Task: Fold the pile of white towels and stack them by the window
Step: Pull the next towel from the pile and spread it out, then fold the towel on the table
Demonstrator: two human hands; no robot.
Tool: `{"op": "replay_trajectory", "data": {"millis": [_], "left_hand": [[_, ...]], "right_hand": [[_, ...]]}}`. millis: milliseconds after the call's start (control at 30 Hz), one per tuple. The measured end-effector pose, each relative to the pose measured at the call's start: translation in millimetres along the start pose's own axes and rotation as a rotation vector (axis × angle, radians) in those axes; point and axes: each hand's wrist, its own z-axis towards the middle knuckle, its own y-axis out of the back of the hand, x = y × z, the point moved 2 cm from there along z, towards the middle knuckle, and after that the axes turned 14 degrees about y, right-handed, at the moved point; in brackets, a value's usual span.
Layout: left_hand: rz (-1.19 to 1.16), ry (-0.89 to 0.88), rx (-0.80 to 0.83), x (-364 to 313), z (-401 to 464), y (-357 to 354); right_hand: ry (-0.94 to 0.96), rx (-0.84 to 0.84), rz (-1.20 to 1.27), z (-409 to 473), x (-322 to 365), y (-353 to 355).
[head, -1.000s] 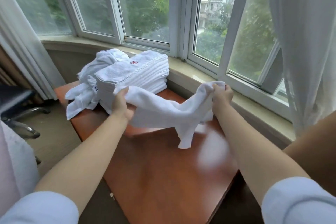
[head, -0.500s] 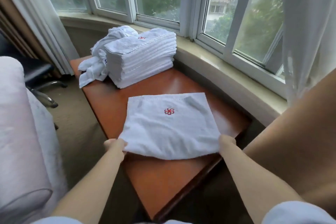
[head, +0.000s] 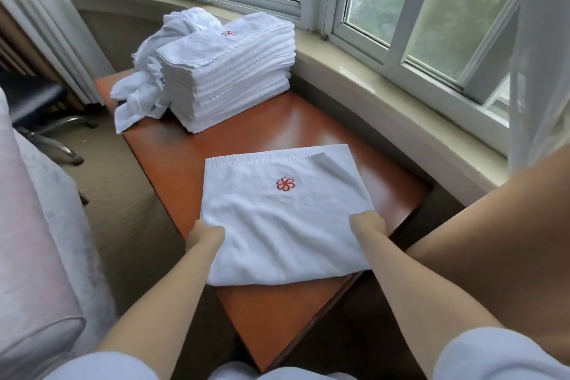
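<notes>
Both hands are at the near part of a white towel (head: 283, 213) spread flat on the reddish-brown table (head: 277, 126). The left hand (head: 205, 236) meets the towel's left edge, its fingers tucked under the cloth and hidden, so only the back of the hand shows; it appears to grip that edge. The right hand (head: 368, 222) does the same at the right edge, fingers out of sight beneath the fabric. How tightly either one is curled cannot be told.

The towel lies with a red flower emblem (head: 285, 183) facing up near its middle, a stitched hem along its far edge, and its far right corner turned over slightly. Its near edge is a rounded fold sitting a little way in from the table's near corner.

At the far end of the table, well apart from this towel, stands a tall stack of folded towels (head: 231, 71), touching the wall below the window sill (head: 385, 92). Just beside the stack on the left lies a rumpled heap of unfolded towels (head: 145, 83), drooping over the table's edge. Left of the table are a black chair (head: 37, 102) and a pale pink cushion (head: 30, 241). A sheer curtain (head: 543, 55) hangs at the right.
</notes>
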Motion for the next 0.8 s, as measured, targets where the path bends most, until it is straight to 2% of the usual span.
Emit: {"op": "replay_trajectory", "data": {"millis": [133, 400, 633, 733, 800], "left_hand": [[0.062, 0.002, -0.021, -34.1, 16.5, -7.6], [-0.122, 0.057, -0.047, -83.5, 49.6, -22.3], [-0.416, 0.16, -0.022, -113.8, 84.3, -21.0], [-0.418, 0.08, 0.034, -125.2, 92.2, -23.0], [-0.399, -0.016, 0.02, -130.2, 96.2, -23.1]], "right_hand": [[-0.157, -0.067, 0.087, 19.8, 20.2, -8.6], [-0.255, -0.162, 0.048, 65.2, 51.7, -19.3], [-0.239, -0.128, 0.328, 100.3, 69.5, -26.2], [-0.182, -0.106, 0.167, 114.1, 78.0, -20.6], [-0.061, -0.09, 0.188, 125.0, 81.3, -23.0]]}}
